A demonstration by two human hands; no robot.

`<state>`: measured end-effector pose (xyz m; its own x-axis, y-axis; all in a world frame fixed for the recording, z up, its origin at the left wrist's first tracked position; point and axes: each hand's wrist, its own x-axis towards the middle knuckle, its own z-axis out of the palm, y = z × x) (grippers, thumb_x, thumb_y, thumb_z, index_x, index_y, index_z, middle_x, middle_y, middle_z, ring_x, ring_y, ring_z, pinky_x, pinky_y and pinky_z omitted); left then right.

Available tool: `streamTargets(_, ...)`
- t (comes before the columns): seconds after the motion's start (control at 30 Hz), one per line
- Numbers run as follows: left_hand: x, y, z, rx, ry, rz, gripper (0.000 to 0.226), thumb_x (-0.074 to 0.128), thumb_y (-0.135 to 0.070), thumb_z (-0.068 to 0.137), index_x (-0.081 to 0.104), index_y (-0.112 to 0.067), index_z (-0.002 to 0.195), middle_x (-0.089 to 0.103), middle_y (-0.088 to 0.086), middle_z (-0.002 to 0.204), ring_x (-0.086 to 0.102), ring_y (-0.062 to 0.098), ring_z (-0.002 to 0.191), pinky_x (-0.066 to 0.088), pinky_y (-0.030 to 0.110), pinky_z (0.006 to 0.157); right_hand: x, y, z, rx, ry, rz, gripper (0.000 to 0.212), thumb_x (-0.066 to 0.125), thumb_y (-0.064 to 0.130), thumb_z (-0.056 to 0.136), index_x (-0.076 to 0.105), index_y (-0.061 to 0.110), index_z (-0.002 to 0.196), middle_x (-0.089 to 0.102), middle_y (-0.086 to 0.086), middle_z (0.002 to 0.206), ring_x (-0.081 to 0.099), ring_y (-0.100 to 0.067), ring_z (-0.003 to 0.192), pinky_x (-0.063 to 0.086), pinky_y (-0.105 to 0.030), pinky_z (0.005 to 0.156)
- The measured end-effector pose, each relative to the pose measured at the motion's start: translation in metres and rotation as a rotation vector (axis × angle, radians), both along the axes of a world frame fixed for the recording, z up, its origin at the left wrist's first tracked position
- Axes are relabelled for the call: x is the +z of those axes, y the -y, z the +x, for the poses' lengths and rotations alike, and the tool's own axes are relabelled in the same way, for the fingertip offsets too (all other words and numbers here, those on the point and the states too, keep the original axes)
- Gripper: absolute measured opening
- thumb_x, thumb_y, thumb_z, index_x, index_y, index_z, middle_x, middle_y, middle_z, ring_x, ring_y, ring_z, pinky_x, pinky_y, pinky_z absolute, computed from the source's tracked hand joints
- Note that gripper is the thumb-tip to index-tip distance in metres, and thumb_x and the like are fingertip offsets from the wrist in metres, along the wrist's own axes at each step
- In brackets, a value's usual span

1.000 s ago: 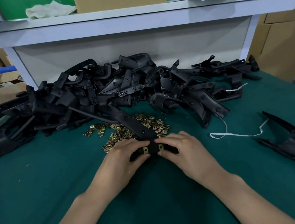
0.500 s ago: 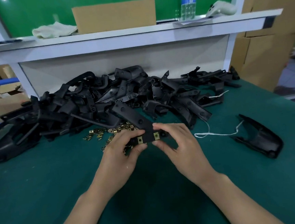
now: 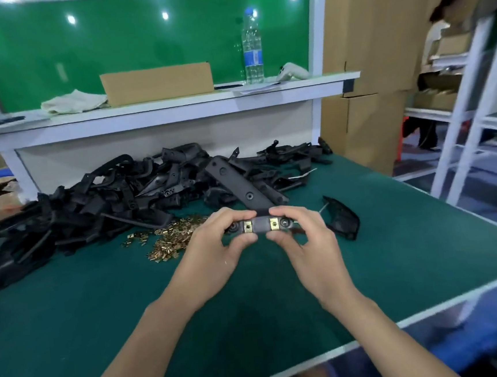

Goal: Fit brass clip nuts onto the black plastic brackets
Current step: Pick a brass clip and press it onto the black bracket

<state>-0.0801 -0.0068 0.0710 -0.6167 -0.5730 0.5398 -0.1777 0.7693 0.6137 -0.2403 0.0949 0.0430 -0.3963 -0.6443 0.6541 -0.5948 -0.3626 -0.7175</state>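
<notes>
Together, 2 hands, left [image 3: 213,251] and right [image 3: 309,240], pinch 1 bracket [image 3: 262,225] above the table [image 3: 73,324], with 2 nuts [image 3: 248,227] clipped on. Loose nuts [image 3: 171,243] and the bracket pile [image 3: 107,200] lie behind; 1 bottle [image 3: 252,46] stands on the shelf [image 3: 144,113].

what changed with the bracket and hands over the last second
Both hands, left hand and right hand, lifted the black bracket off the green mat and tipped it so the end with its two brass clip nuts faces the camera. Same two-handed grip; the loose nut pile and bracket heap stayed put.
</notes>
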Motion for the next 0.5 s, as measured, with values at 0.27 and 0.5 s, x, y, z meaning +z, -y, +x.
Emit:
streamTargets(0.27,0.014,-0.050,-0.042,-0.118,-0.010,-0.012,0.029,0.069,-0.026,0.094,0.063,-0.042,0.116,0.059,-0.029,0.113,0.055,-0.006,0.112,0.038,0.005,0.086,0.005,-0.058,-0.029,-0.146,0.010,-0.048,0.041,0.076,0.018,0.089,0.062,0.051,0.110,0.060,0.032,0.116,0.056,-0.011,0.118,0.041,-0.018,0.101)
streamTargets(0.5,0.023,-0.079,-0.081,-0.220,0.009,-0.018,0.028,0.069,-0.021,0.094,0.066,-0.031,0.119,0.062,-0.023,0.114,0.055,-0.003,0.115,0.037,0.009,0.095,0.005,-0.095,-0.056,-0.251,0.029,-0.084,0.033,0.074,0.020,0.090,0.066,0.042,0.114,0.061,0.028,0.115,0.056,-0.012,0.115,0.039,-0.012,0.096)
